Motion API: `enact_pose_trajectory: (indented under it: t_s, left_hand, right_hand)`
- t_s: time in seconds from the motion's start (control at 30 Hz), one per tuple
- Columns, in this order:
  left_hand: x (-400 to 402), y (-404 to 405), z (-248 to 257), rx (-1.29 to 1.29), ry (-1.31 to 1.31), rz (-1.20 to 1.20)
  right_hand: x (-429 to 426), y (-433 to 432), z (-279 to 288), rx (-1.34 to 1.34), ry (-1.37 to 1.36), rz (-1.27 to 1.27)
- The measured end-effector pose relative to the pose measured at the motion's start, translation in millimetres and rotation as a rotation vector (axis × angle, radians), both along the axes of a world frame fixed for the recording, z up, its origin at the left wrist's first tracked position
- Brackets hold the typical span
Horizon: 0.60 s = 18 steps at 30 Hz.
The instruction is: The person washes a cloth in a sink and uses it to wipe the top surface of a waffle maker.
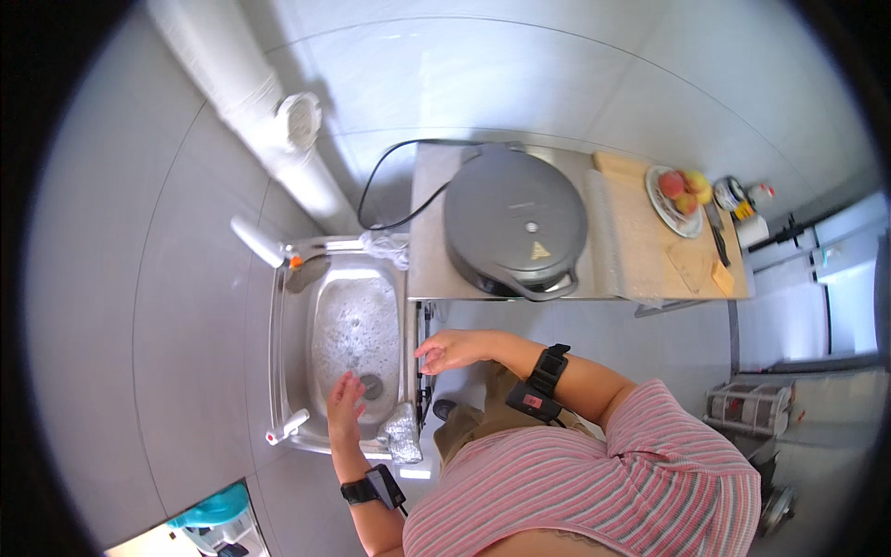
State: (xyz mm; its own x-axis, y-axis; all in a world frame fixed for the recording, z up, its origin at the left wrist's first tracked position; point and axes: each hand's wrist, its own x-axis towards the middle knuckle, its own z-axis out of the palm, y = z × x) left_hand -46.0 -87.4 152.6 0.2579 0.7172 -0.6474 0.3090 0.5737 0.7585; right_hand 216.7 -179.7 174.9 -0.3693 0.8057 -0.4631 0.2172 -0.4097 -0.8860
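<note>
My left hand point(346, 402) is over the near end of a stainless steel sink point(411, 327), fingers apart and holding nothing. The sink holds suds point(356, 313). My right hand point(449, 350) hangs beside the sink's right rim, fingers loosely curled, nothing in it. Between the hands a round grey drain piece point(372, 387) shows in the sink. A crumpled silvery packet or pad point(404, 433) lies at the sink's near right corner, and a whitish cloth point(387, 248) at the far right one. A white tap point(289, 426) stands at the left rim.
A round grey electric griddle point(515, 216), lid down, stands on the steel counter point(428, 271), its black cable point(362, 202) looping towards the wall. Further right are a wooden board point(633, 202), a plate of fruit point(654, 198) and a knife point(720, 244). A white pipe point(243, 104) rises behind the sink.
</note>
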Motion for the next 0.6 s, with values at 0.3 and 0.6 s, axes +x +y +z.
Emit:
enact_pose_trajectory:
  t_s: [0.3, 0.6]
  left_hand:
    - [139, -69, 41, -0.237, -0.220, -0.954]
    - [371, -209, 67, -0.523, -0.406, -1.425]
  right_hand:
    - [109, -134, 22, 0.065, -0.025, -0.187]
    - [247, -343, 63, -0.038, 0.322, -0.805]
